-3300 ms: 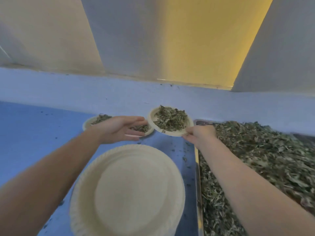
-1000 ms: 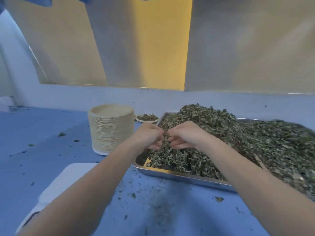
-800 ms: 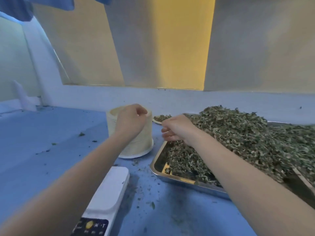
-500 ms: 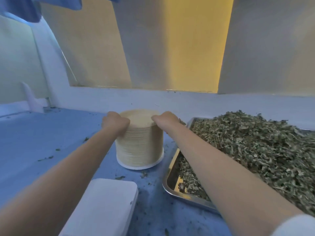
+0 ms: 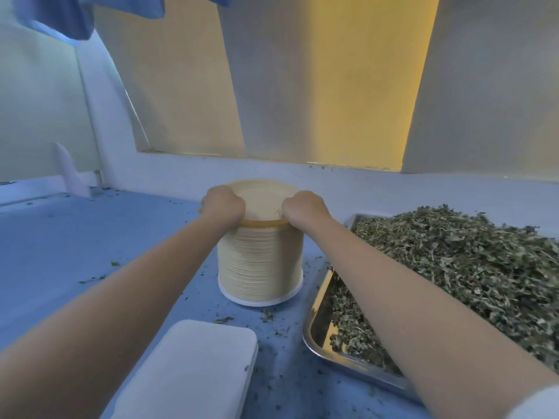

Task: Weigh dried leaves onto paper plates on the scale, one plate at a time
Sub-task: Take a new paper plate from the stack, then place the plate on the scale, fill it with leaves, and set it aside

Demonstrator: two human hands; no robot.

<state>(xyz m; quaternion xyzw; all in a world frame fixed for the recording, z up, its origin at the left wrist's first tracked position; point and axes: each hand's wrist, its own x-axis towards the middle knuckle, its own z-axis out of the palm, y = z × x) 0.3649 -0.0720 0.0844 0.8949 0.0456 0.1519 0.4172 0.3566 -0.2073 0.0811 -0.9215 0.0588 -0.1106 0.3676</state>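
I see both hands on the tall stack of cream paper plates (image 5: pixel 260 261): left hand (image 5: pixel 223 204) and right hand (image 5: pixel 304 207) each curled over the top plate's rim, gripping it. White flat scale (image 5: pixel 193 367) sits nearer me; heaped dried green leaves (image 5: pixel 459 267) fill the steel tray (image 5: pixel 317 309) at right

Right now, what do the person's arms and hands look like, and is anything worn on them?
Both forearms are bare, and the left hand and right hand wear no gloves; no rings or watch are visible. A white sleeve edge shows at the right arm, at the frame's lower right corner.
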